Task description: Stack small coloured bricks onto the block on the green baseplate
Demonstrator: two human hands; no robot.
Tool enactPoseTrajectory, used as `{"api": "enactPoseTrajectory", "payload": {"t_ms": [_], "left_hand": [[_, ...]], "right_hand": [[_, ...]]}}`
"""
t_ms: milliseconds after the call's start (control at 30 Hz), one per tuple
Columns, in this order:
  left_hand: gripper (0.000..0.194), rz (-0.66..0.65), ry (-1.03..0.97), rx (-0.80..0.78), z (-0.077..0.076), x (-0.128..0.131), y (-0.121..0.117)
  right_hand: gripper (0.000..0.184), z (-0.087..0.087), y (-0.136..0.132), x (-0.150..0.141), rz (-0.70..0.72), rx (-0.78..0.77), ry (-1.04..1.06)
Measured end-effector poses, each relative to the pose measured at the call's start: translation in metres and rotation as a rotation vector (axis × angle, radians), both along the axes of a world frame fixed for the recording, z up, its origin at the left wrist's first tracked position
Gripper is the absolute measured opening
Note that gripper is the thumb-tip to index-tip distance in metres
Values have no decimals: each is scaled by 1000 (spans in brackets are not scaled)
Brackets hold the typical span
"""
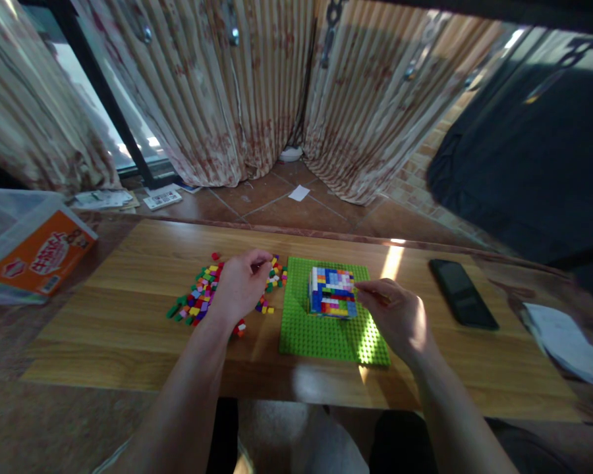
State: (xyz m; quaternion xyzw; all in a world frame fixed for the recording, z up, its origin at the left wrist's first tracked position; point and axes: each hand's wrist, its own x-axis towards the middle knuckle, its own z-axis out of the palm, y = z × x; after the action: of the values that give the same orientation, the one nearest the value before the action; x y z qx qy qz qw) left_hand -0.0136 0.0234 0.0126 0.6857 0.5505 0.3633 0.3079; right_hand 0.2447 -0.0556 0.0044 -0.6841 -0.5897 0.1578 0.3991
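The front edge of the bench (128, 342) runs across below both forearms, with a strip of wood between it and the near side of the green baseplate (306, 339). On the plate, the block of built-up bricks (331, 296) sits behind the middle, leaving a broad studded margin in front and narrower ones at the sides. Wood separates the plate from the phone (462, 293) on the right; on the left, loose bricks (205, 289) crowd close to its edge.

The right hand (395, 313) angles inward, thumb and index brought together beside the block's right side; whether they grip a brick I cannot tell. The left hand (240, 283) hangs palm-down over the loose bricks, fingers curled toward the thumb, their hold unclear. Beyond, a narrow wooden strip reaches the far edge, then tiled floor (271, 204) and curtains (217, 99).
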Motion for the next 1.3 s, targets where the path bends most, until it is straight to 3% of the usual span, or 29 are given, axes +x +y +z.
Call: {"api": "enactPoseTrajectory", "payload": {"t_ms": [333,600,867,1300], "left_hand": [[21,-49,89,31,-4,-2,0],[20,-68,129,30,-4,-2,-1],[20,-77,148,50,-6,-2,-1],[20,-82,189,51,-1,-3,-4]], "right_hand": [[18,0,3,-6,-30,5,-39],[26,-1,2,-10,-48,-44,115],[33,-8,5,1,14,-74,432],[33,-10,10,-2,-40,-81,507]]}}
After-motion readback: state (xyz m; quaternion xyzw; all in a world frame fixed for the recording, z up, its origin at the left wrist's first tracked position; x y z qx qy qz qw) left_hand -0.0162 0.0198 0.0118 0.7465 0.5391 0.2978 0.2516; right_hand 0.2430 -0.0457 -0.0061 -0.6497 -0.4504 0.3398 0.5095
